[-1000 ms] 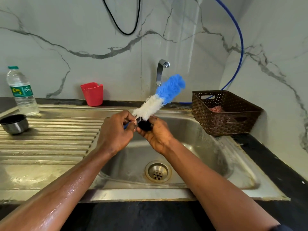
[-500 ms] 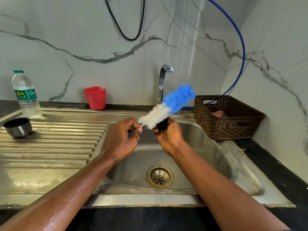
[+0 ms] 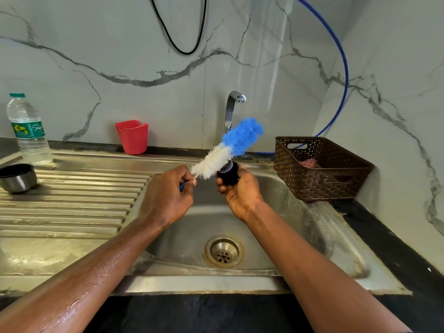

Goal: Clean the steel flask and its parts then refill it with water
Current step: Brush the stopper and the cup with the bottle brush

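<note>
The left hand (image 3: 168,195) pinches the brush (image 3: 230,147) by its handle, bristles scrubbing against the stopper (image 3: 228,175) gripped in the right hand (image 3: 240,191). Both hang over the sink (image 3: 264,227), likely to catch drips.

left hand (image 3: 168,198) gripping brush (image 3: 230,146); right hand (image 3: 240,191) holding stopper (image 3: 228,175)

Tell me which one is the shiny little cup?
Look at the ribbed steel draining board left of the sink basin. At its far left edge, in front of the clear water bottle, sits the steel cup: short, silver outside, dark inside.
</note>
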